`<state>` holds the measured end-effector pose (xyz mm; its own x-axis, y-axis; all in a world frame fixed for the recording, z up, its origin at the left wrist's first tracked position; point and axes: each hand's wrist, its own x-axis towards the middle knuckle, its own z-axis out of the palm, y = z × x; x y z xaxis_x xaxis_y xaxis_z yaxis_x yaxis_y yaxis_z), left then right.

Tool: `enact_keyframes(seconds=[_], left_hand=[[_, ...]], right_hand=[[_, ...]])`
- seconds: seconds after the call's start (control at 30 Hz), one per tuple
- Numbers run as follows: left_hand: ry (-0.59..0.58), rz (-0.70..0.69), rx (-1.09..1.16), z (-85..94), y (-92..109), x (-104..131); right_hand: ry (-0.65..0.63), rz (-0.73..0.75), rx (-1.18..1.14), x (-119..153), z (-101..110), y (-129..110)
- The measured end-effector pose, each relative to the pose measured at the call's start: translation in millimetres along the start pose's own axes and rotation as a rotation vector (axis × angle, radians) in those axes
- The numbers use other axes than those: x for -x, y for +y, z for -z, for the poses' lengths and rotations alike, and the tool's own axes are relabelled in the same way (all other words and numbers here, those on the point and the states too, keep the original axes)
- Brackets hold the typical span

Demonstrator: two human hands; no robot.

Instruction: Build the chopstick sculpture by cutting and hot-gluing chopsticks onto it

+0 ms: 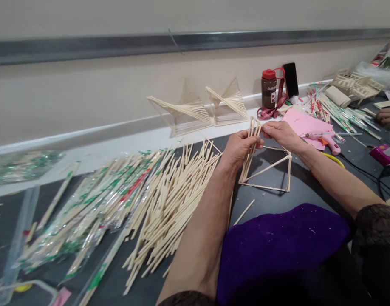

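The left hand (240, 146) grips the pale wooden-stick open frame (268, 168) by its clustered side — probably to steady it over the dark grey surface (274, 202) — while the right hand (279, 132) pinches its upper end.

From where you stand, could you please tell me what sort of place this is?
Probably a craft workshop or similar workspace: a large pile of loose wooden sticks, a pink glue gun and two stick structures by the wall suggest it.
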<state>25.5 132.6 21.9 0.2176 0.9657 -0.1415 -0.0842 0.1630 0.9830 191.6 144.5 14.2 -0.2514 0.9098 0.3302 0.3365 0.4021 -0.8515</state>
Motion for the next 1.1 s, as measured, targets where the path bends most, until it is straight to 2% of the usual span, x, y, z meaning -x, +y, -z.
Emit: enact_keyframes(seconds=[0.47,0.67,0.77,1.1], left_hand=[[-0.006,-0.060,-0.007,0.4,-4.0,-1.4],[0.006,-0.053,0.001,0.2,-3.2,-1.0],[0.001,-0.043,0.005,0.4,-2.6,-1.2],[-0.019,-0.097,-0.023,2.5,-5.5,-3.7]], right_hand=[[0.006,0.003,-0.024,0.6,0.6,0.4],[0.026,-0.019,-0.125,-2.0,-1.8,7.0],[0.024,0.007,-0.188,-4.7,-3.3,9.1],[0.009,0.100,-0.102,-7.4,-1.7,4.7]])
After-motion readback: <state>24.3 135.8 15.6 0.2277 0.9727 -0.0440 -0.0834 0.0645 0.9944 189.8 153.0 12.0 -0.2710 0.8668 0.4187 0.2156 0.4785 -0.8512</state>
